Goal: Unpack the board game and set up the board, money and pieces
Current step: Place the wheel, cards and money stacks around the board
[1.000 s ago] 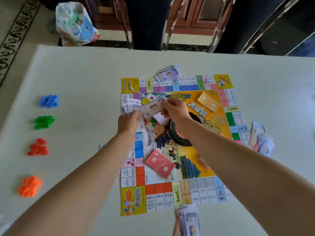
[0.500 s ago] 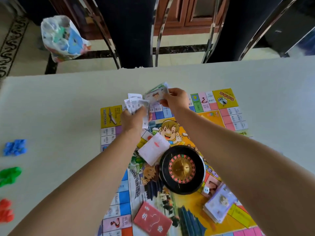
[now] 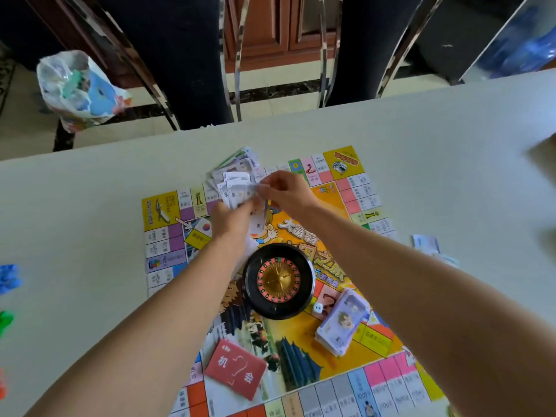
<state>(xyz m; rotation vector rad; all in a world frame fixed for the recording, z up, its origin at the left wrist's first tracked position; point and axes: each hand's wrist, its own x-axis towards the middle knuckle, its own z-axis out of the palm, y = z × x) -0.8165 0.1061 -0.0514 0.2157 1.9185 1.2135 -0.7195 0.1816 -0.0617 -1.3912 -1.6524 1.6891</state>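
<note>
left hand [image 3: 230, 219] fingers clamp fanned notes [image 3: 234, 188]; right hand [image 3: 288, 194] fingers pinch one, blurred; board [image 3: 162, 212] cut off below.

A pale counter [image 3: 90, 206] carries the game board [image 3: 162, 212] at centre. Blue pieces [image 3: 9, 278] and green pieces [image 3: 5, 322] lie at the left edge, and banknotes [image 3: 425, 245] lie just right of the board.
</note>
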